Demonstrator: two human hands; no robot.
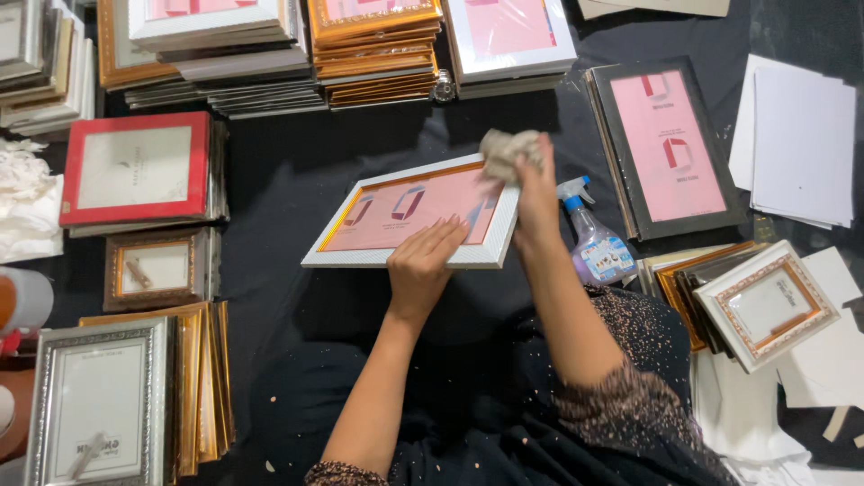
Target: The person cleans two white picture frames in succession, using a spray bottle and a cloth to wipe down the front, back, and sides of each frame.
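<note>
A: Dark cloth [297, 180] covers the whole work surface; we take the white picture frame [409, 256] at its middle as our landmark. Stacks of frames surround it: gold ones [373, 54] beyond it, a red frame [135, 166] off to its left, a black frame with a pink insert [666, 148] to its right.

B: Noted. What are our hands doing?

A: Our left hand [423, 261] lies flat on the near edge of the white frame, fingers spread on the glass, pressing rather than gripping. Our right hand [535, 193] is clenched around a crumpled cloth wad [506, 153], held at the frame's far right corner, at or just above the glass; contact we cannot tell.

B: And the spray bottle [596, 238]?

A: Standing just right of the frame, behind our right forearm, untouched.

B: Progress, as we judge it?

A: Wiping looks under way. The wad sits at one corner only, and we cannot tell which parts of the glass are already done. No streaks or wet patches are visible to us.

B: Appearance of the frame?

A: White textured moulding with a thin gold inner line, lying face up and slightly skewed, its pink paper insert showing small block shapes. White sheets [796, 144] lie far right of it, beyond the black frame.
</note>
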